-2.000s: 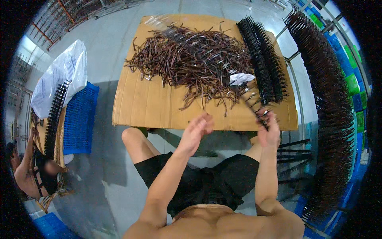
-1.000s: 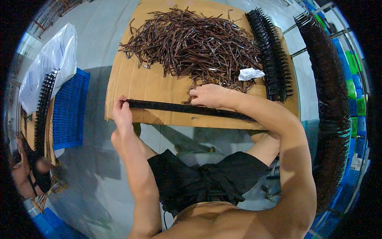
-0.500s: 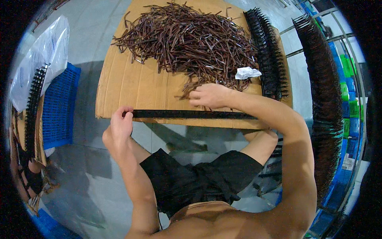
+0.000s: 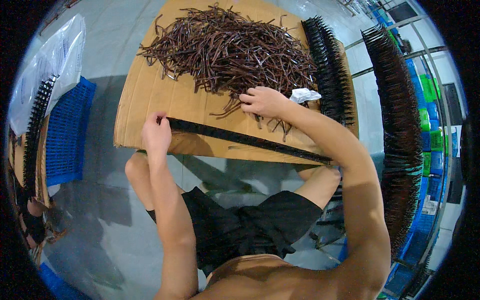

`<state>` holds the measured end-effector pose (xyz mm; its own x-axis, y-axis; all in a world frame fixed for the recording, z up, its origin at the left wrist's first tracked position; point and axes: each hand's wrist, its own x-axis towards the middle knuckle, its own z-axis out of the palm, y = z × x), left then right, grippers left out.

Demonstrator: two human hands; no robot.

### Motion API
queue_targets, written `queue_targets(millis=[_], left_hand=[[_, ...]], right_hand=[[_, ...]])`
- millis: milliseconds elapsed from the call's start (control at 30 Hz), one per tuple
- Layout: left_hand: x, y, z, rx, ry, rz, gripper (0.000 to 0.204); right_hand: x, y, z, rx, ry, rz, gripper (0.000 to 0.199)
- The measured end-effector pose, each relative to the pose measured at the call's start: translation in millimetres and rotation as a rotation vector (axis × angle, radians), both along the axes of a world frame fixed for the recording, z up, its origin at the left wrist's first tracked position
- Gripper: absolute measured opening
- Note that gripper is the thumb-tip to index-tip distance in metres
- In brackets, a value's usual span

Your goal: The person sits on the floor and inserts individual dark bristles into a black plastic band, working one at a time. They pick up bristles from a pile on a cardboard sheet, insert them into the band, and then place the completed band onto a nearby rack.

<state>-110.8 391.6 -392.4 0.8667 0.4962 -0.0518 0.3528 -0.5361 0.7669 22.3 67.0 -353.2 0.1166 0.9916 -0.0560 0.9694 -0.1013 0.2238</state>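
My left hand (image 4: 157,132) pinches the left end of a long, narrow black strip (image 4: 240,139), which slants across the near part of a cardboard sheet (image 4: 142,100). Its right end lies at the sheet's near edge, by my right forearm. At the near side of a heap of thin brown strips (image 4: 240,50), my right hand (image 4: 265,102) has its fingers curled down onto some of them. The fingertips are partly hidden. A few loose brown strips stick out to the left of the hand and below it.
A crumpled white paper (image 4: 304,95) lies beside my right wrist. Black bristly strips (image 4: 330,70) lie along the sheet's right side, and a larger bristly row (image 4: 395,130) hangs beyond. To the left stand a blue crate (image 4: 70,130) and a clear plastic bag (image 4: 52,65).
The left end of the black strip has been lifted or pushed away with my left hand, so the strip now slants. My right hand has moved slightly farther into the heap.
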Motion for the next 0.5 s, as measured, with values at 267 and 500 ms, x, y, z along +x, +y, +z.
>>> queue_targets(millis=[267,500], left_hand=[[-9,-14,-9,-0.109,-0.092,-0.066,0.019],[-23,-15,11,-0.129,-0.083,-0.092,0.021]], right_hand=[[9,67,-4,0.137,-0.077,-0.202,0.013],[16,66,20,-0.166,0.135,-0.320,0.023]])
